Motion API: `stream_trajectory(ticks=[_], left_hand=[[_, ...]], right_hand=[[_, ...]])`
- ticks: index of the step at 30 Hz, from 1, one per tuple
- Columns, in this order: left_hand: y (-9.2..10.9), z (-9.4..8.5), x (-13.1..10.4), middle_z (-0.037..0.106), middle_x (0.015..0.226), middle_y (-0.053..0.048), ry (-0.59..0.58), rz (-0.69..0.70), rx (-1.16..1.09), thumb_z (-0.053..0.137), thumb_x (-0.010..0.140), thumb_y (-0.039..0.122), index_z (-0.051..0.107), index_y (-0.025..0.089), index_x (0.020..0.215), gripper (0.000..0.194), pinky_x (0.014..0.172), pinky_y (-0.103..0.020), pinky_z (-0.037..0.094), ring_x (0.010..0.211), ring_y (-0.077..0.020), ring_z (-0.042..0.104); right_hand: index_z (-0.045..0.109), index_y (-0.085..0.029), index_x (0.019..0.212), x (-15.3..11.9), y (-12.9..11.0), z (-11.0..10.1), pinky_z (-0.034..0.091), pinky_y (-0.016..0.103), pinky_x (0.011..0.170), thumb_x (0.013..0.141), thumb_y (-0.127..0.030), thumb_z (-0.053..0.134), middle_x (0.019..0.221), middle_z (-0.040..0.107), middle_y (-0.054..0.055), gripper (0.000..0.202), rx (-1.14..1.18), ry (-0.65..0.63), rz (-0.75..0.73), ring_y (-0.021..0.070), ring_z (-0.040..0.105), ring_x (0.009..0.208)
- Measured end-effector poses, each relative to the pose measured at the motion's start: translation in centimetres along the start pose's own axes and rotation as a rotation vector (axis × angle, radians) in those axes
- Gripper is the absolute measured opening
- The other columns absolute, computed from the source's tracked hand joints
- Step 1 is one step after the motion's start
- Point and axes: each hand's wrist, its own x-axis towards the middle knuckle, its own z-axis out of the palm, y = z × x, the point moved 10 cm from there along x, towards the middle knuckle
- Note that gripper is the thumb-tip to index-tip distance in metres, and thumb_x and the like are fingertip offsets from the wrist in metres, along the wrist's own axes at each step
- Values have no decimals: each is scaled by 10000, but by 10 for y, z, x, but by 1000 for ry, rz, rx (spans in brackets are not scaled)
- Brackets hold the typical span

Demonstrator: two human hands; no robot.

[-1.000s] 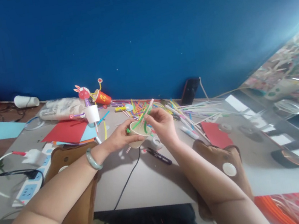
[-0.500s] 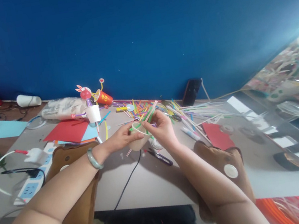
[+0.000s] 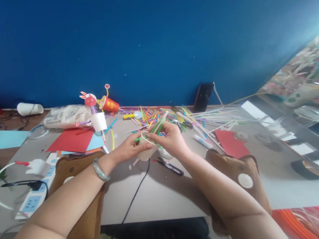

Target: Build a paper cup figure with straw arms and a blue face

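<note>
A white paper cup (image 3: 147,151), tilted with its rim up, is held over the middle of the table. My left hand (image 3: 132,146) grips its left side, the fingers partly behind it. At the cup's right rim, my right hand (image 3: 171,137) is closed round green and pale pink straws (image 3: 161,122) that point up and right. A small green piece shows at the cup's left edge. Below the hands lies a black cutter (image 3: 170,166), beside a roll of clear tape (image 3: 165,154).
Many coloured straws (image 3: 205,118) lie behind the hands, near an upright phone (image 3: 204,97). Left are a decorated white cup (image 3: 98,122), red paper (image 3: 70,141) and a power strip (image 3: 34,195). Brown cushions (image 3: 85,205) lie under both forearms. Red paper (image 3: 231,143) lies right.
The straws and my right fingers have shifted slightly at the cup's rim, the straw tips now a little lower. My left hand still holds the cup.
</note>
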Motion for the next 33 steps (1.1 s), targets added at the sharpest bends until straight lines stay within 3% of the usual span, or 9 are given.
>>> stream_trajectory(ticks=[8, 14, 18, 20, 24, 26, 29, 33], left_hand=[[-5, -4, 4, 688, 1253, -123, -32, 25, 55, 750, 807, 516, 675, 168, 1259, 575, 916, -335, 501, 1132, -280, 632], [-27, -13, 11, 719, 1158, -128, 46, -62, -85, 597, 895, 608, 675, 146, 1271, 601, 873, -330, 502, 1007, -237, 665], [-29, -20, 8, 726, 1165, -130, 96, -137, -191, 682, 855, 551, 654, 158, 1303, 597, 855, -324, 498, 990, -234, 678], [-22, -20, 7, 721, 1204, -124, 43, -154, -244, 747, 810, 502, 628, 191, 1340, 625, 876, -328, 491, 1019, -239, 680], [-6, -23, 8, 725, 1182, -183, -60, -114, -370, 648, 822, 656, 660, 128, 1266, 690, 949, -387, 477, 1060, -277, 684], [-10, -21, 9, 737, 1148, -166, -91, -141, -302, 753, 793, 537, 666, 132, 1245, 614, 956, -366, 472, 1040, -252, 691], [-21, -10, 8, 748, 1086, -120, -157, -165, -216, 853, 727, 310, 690, 145, 1189, 517, 885, -304, 486, 974, -208, 699], [-35, -6, 8, 747, 900, -57, -137, -198, -212, 849, 703, 239, 729, 136, 1056, 387, 732, -238, 482, 790, -147, 685]], right_hand=[[711, -174, 838, 1, 1, -3, 551, 333, 769, 736, -448, 791, 805, 754, 45, 303, 16, 35, -3, 208, 706, 776], [741, -180, 909, 7, 8, -5, 543, 347, 787, 751, -479, 772, 843, 765, 49, 340, -21, 47, -18, 211, 694, 798], [743, -164, 916, 10, 19, -5, 517, 311, 688, 733, -493, 786, 751, 725, 30, 379, -56, 32, 29, 171, 630, 693], [737, -159, 920, 10, 24, 2, 519, 312, 667, 720, -505, 793, 738, 716, 28, 403, 31, -39, 76, 171, 632, 677], [718, -164, 916, 0, 21, 36, 551, 344, 729, 667, -484, 830, 827, 739, 44, 421, 295, -337, 145, 205, 686, 771], [708, -164, 920, -3, 21, 43, 539, 319, 690, 666, -465, 830, 811, 729, 35, 413, 309, -375, 156, 188, 674, 737], [687, -155, 851, -1, 26, 38, 463, 259, 578, 697, -479, 803, 704, 669, 4, 377, 194, -275, 145, 133, 586, 608], [614, -173, 682, 2, 28, 32, 362, 237, 529, 738, -562, 755, 606, 559, -25, 418, 62, -194, 90, 101, 465, 567]])
